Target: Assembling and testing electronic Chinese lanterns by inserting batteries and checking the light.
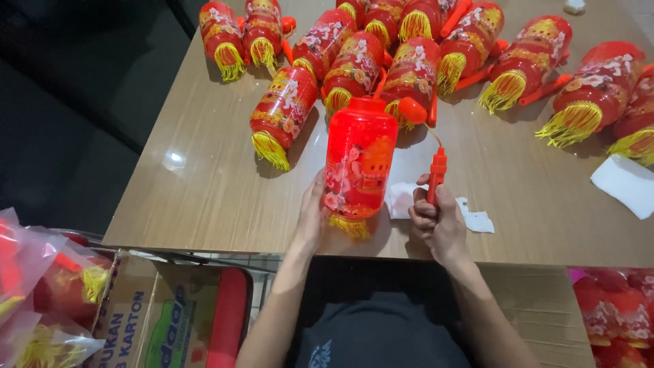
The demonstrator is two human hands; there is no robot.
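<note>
Brown wood-grain table (204, 184) fills most of the frame, with dark floor along the left edge. At lower centre of the frame stands a glowing red lantern (359, 163), upright on the tabletop with its yellow fringe at the bottom. The left hand (312, 215) is pressed flat against its left side, fingers wrapped behind it, steadying it. Just right of the lantern, the right hand (436, 221) is clenched around a red stick handle (437, 174), held upright, with a thin cord running from its top toward the lantern's cap. Under that hand lie scraps of white paper (477, 219). Across the top of the frame a crowd of finished red lanterns (409, 71) lies on its sides, yellow tassels fanned out. A white cloth (627, 184) sits at the right edge. At lower left a cardboard box (136, 313) and plastic bags (34, 293) hold more lanterns
</note>
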